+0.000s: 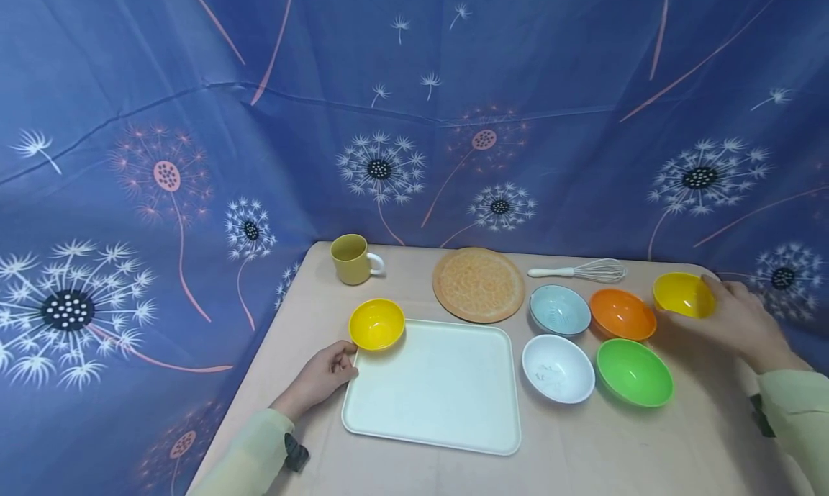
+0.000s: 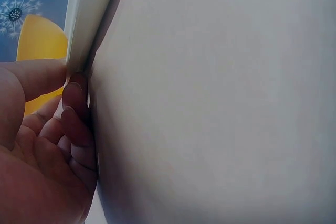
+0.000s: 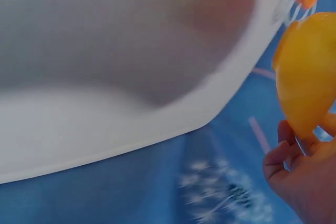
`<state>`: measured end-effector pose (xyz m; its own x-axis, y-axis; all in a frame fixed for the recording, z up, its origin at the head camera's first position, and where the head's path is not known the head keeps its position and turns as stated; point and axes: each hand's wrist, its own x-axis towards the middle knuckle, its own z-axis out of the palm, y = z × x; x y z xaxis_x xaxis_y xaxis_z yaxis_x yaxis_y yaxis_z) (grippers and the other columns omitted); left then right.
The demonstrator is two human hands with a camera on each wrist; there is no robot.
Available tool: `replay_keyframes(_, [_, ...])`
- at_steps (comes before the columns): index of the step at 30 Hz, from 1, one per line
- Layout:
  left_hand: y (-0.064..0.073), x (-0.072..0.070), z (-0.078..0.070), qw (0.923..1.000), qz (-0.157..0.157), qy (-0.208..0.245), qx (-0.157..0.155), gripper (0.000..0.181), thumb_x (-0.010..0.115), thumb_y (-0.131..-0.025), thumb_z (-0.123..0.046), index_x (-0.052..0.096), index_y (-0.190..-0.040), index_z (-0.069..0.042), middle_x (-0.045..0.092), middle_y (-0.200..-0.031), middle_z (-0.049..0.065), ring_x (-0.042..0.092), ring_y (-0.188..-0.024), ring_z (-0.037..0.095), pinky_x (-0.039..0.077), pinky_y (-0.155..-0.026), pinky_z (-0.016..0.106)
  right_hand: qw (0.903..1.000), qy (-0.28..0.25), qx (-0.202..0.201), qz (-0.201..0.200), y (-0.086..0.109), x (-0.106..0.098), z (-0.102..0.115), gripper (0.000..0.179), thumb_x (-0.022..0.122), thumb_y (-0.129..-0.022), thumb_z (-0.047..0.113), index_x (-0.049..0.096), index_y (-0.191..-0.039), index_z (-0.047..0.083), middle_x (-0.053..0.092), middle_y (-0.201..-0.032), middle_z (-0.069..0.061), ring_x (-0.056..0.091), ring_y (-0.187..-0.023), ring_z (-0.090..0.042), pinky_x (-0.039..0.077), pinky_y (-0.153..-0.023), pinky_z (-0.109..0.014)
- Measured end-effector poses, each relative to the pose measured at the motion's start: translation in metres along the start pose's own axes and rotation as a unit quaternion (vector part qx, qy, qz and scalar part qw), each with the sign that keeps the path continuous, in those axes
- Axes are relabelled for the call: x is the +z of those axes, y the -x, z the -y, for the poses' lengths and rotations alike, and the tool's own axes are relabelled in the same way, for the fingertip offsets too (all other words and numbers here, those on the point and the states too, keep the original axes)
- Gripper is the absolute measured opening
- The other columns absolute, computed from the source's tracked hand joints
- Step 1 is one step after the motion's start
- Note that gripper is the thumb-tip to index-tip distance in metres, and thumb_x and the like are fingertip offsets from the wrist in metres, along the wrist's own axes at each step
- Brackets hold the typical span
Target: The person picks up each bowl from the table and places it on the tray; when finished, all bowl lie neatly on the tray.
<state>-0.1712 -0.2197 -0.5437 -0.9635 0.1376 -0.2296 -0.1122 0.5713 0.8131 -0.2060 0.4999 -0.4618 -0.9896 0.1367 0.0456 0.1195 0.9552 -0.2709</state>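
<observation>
A cream rectangular tray [image 1: 440, 388] lies on the table, and a yellow bowl [image 1: 377, 326] sits on its far left corner. My left hand [image 1: 324, 372] pinches the tray's left edge near that bowl. In the left wrist view the thumb lies on the rim [image 2: 90, 19] and the other fingers curl below it. At the far right of the table, my right hand [image 1: 745, 322] grips a second yellow bowl [image 1: 680, 294] by its right side. The right wrist view shows this yellow bowl [image 3: 310, 72] raised off the table, between thumb and fingers.
Right of the tray stand a light blue bowl [image 1: 560, 310], an orange bowl [image 1: 623, 314], a white bowl [image 1: 558, 369] and a green bowl [image 1: 635, 373]. Along the back are a mustard mug [image 1: 352, 260], a round pizza-like board [image 1: 479, 285] and a whisk [image 1: 583, 271]. Patterned blue cloth [image 1: 414, 122] hangs behind.
</observation>
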Motion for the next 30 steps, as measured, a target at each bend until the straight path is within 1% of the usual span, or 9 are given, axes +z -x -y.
replay_keyframes(3, [0.0,0.0,0.0,1.0,0.0,0.002,-0.002,0.039,0.075,-0.096,-0.014,0.065,-0.133,-0.014,0.058,-0.085,0.001,0.053,-0.077,0.018,0.042,-0.065,0.027,0.9998,-0.009,-0.019,-0.002,-0.001,-0.004,0.02,0.122,0.071,-0.086,0.069,0.014,-0.16,-0.01,0.023,-0.138,-0.05,0.03,-0.115,-0.067,0.032,-0.083,-0.086])
replay_keyframes(5, [0.0,-0.001,0.0,1.0,0.001,0.005,0.0,0.038,0.075,-0.096,-0.013,0.065,-0.133,-0.013,0.058,-0.085,0.001,0.053,-0.077,0.018,0.042,-0.064,0.027,0.9995,-0.013,-0.027,-0.003,-0.003,-0.005,0.037,0.122,0.07,-0.085,0.071,0.016,-0.159,-0.01,0.024,-0.141,-0.048,0.028,-0.119,-0.066,0.031,-0.087,-0.086])
replay_keyframes(8, [-0.001,0.0,0.0,1.0,0.003,0.008,0.003,0.038,0.074,-0.096,-0.012,0.065,-0.133,-0.012,0.058,-0.085,0.001,0.052,-0.076,0.018,0.041,-0.064,0.027,0.9984,-0.019,-0.052,-0.014,-0.004,-0.004,0.065,0.12,0.072,-0.085,0.069,0.022,-0.158,-0.011,0.028,-0.142,-0.047,0.028,-0.123,-0.065,0.028,-0.093,-0.084])
replay_keyframes(11, [-0.001,0.0,0.0,0.9999,0.003,0.009,0.009,0.037,0.074,-0.096,-0.011,0.065,-0.132,-0.011,0.058,-0.084,0.001,0.052,-0.076,0.018,0.041,-0.064,0.027,0.9959,-0.022,-0.084,-0.024,-0.002,0.0,0.094,0.118,0.075,-0.083,0.067,0.026,-0.157,-0.011,0.033,-0.139,-0.044,0.032,-0.122,-0.063,0.03,-0.094,-0.081])
replay_keyframes(14, [-0.002,0.0,0.0,0.9999,0.002,0.008,0.012,0.037,0.074,-0.096,-0.011,0.065,-0.132,-0.011,0.057,-0.084,0.001,0.052,-0.076,0.018,0.041,-0.063,0.027,0.9926,-0.02,-0.117,-0.027,0.002,0.005,0.124,0.118,0.077,-0.081,0.067,0.028,-0.158,-0.008,0.037,-0.139,-0.04,0.039,-0.119,-0.058,0.035,-0.092,-0.079])
replay_keyframes(20, [-0.002,0.001,0.002,0.9999,-0.001,0.008,0.015,0.037,0.074,-0.095,-0.011,0.065,-0.131,-0.01,0.057,-0.083,0.001,0.051,-0.075,0.018,0.04,-0.062,0.026,0.9845,-0.019,-0.172,-0.027,0.016,0.018,0.189,0.115,0.077,-0.078,0.072,0.036,-0.158,0.0,0.041,-0.145,-0.031,0.045,-0.123,-0.052,0.037,-0.098,-0.077])
replay_keyframes(24, [-0.002,0.001,0.003,0.9999,0.0,0.007,0.014,0.037,0.074,-0.095,-0.011,0.065,-0.131,-0.011,0.057,-0.084,0.001,0.052,-0.074,0.018,0.04,-0.061,0.026,0.9777,-0.023,-0.208,-0.021,0.026,0.027,0.224,0.117,0.075,-0.075,0.078,0.039,-0.158,0.002,0.045,-0.145,-0.025,0.048,-0.124,-0.049,0.04,-0.098,-0.074])
replay_keyframes(27, [-0.002,0.001,0.003,0.9999,-0.001,0.006,0.009,0.038,0.074,-0.095,-0.012,0.065,-0.132,-0.011,0.058,-0.084,0.001,0.052,-0.074,0.018,0.04,-0.061,0.025,0.9705,-0.021,-0.24,-0.012,0.032,0.035,0.247,0.118,0.078,-0.073,0.076,0.04,-0.158,0.003,0.047,-0.143,-0.022,0.05,-0.124,-0.044,0.042,-0.098,-0.07])
replay_keyframes(30, [-0.001,0.0,0.003,1.0,-0.003,0.004,0.008,0.038,0.074,-0.095,-0.012,0.065,-0.132,-0.011,0.058,-0.084,0.001,0.052,-0.074,0.019,0.041,-0.06,0.026,0.9631,-0.026,-0.268,0.001,0.04,0.045,0.272,0.116,0.083,-0.071,0.069,0.041,-0.157,0.004,0.048,-0.143,-0.02,0.05,-0.124,-0.041,0.044,-0.098,-0.067])
